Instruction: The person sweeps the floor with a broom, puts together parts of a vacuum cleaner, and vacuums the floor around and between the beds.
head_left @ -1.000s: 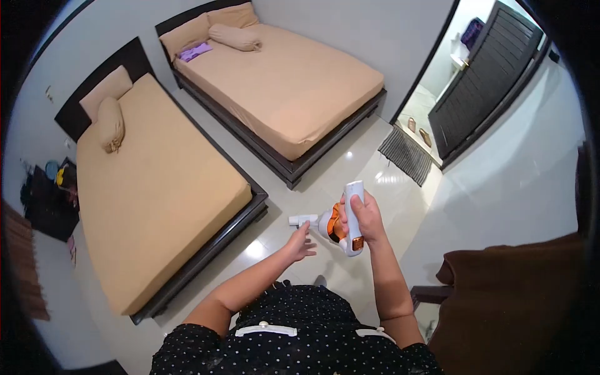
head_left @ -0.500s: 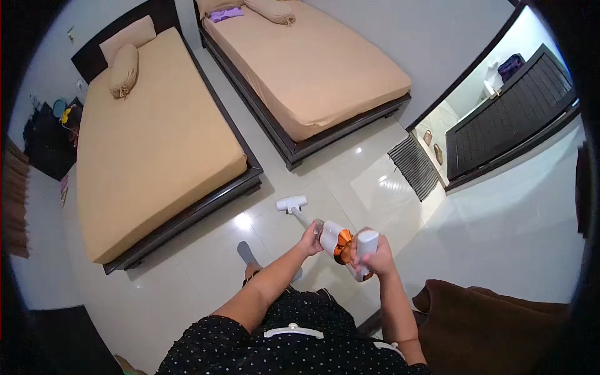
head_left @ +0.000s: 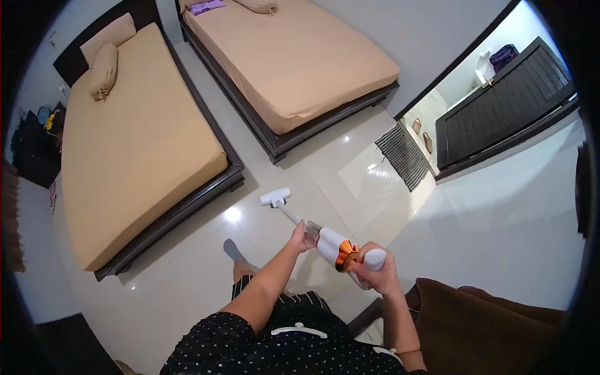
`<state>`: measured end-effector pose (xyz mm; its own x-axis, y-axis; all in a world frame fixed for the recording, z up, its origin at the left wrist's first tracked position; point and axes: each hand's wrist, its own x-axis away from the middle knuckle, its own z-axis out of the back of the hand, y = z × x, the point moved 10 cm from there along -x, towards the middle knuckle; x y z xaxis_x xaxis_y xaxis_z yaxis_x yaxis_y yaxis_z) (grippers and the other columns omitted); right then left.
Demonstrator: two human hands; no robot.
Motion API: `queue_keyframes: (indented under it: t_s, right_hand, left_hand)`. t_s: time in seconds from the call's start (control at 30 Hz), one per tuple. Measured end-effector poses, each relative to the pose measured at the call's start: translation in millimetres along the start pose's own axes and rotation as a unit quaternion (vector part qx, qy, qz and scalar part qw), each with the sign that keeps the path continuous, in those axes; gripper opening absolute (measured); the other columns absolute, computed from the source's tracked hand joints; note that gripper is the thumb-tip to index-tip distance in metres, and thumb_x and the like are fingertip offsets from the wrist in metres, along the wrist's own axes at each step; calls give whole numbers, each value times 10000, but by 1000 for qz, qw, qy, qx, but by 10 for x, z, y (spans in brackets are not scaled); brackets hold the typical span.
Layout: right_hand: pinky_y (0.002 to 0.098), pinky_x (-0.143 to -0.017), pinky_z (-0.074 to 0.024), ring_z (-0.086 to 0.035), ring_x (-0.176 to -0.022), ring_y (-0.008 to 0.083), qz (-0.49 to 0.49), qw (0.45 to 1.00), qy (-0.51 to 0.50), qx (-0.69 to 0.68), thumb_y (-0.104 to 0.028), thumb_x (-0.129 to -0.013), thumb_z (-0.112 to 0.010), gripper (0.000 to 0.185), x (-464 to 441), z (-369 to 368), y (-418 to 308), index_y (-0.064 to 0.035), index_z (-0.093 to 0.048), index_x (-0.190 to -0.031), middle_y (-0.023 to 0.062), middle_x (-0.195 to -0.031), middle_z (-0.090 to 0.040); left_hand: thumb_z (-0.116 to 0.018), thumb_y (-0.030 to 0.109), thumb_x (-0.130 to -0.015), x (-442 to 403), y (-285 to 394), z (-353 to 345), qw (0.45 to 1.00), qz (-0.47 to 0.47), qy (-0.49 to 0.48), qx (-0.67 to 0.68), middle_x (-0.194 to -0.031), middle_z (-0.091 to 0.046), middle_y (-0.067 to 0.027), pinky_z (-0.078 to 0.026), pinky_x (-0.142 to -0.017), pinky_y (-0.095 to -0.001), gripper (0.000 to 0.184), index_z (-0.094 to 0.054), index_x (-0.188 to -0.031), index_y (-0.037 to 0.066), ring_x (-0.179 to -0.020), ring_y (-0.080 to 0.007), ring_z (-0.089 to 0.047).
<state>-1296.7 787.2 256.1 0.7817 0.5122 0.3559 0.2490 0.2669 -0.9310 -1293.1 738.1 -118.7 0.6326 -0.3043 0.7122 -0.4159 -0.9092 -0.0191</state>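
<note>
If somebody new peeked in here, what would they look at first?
Probably the white-and-orange vacuum in front of the person, with the right hand on its handle and the left hand farther forward. Next, maybe the two big beds: one at the left, one at the top middle. Then the dark door, standing open at the upper right.

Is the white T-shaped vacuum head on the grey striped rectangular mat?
No, the white T-shaped vacuum head is over glossy pale floor tiles, apart from the grey striped rectangular mat.
</note>
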Motion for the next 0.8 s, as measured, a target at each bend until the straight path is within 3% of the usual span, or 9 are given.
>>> queue_keyframes:
  t_s: [0.13,0.27,0.37,0.47,0.5,0.53,0.63,0.7,0.8]
  right_hand:
    - [254,-607,-413,-499,-637,96,10,979,-97,179,-144,-580,-739,257,-59,-60,-31,-52,-523,-684,14,-654,-548]
    - [269,-551,-434,-548,-569,174,85,951,-181,237,-203,-540,-761,307,-49,-160,-175,-88,-525,-698,38,-611,-549]
    - [267,-496,-414,-547,-525,185,128,952,-181,210,-204,-495,-757,294,-41,-30,-354,-77,-544,-654,22,-602,-556]
    - [254,-451,-406,-528,-469,153,151,975,-124,109,-215,-457,-770,342,35,320,-504,-35,-552,-650,43,-559,-547]
    - [245,-411,-395,-510,-439,138,133,982,-117,61,-205,-465,-770,350,23,431,-551,3,-538,-624,72,-540,-539]
    - [238,-386,-388,-497,-419,141,127,987,-98,-31,-198,-486,-764,356,14,571,-587,32,-530,-623,92,-527,-527]
    - [249,-361,-387,-490,-404,154,135,975,-112,-140,-254,-518,-779,431,-17,721,-779,51,-510,-662,102,-509,-508]
    - [232,-374,-388,-479,-409,132,120,963,-139,-196,-291,-593,-735,430,-83,696,-811,32,-477,-712,77,-513,-488]
    - [242,-337,-361,-420,-346,129,93,959,-142,-225,-380,-707,-625,424,-288,586,-857,-13,-417,-750,51,-454,-417]
  left_hand:
    - [-304,433,-857,-275,164,31,998,-23,1,53,-1117,-452,-199,-368,-870,-487,552,-317,-1145,-38,-1011,-325,-474]
    - [-318,324,-879,-482,379,252,995,-62,77,7,-1052,-490,-221,-383,-882,-446,447,-361,-1088,-69,-983,-319,-495]
    - [-328,294,-880,-514,374,150,997,-56,46,-18,-1059,-482,-233,-398,-875,-424,420,-367,-1076,-76,-970,-316,-504]
    - [-352,274,-873,-294,201,-14,998,-13,60,29,-1007,-508,-221,-436,-829,-424,369,-401,-1028,-56,-922,-304,-528]
    - [-400,256,-854,-460,153,125,999,15,-15,50,-893,-544,-185,-469,-776,-423,305,-425,-948,-33,-847,-278,-556]
    - [-400,256,-854,-395,142,159,999,10,-11,50,-893,-544,-185,-469,-776,-423,305,-425,-948,-33,-847,-278,-556]
    - [-448,259,-830,-161,237,122,992,-46,-27,113,-773,-548,-125,-489,-720,-418,256,-428,-876,8,-757,-246,-567]
    - [-463,279,-820,64,361,341,968,-104,73,218,-704,-522,-81,-491,-654,-399,246,-412,-848,40,-671,-228,-547]
    - [-465,291,-816,250,626,745,931,-154,95,318,-689,-492,-69,-474,-594,-387,235,-400,-845,67,-614,-220,-508]
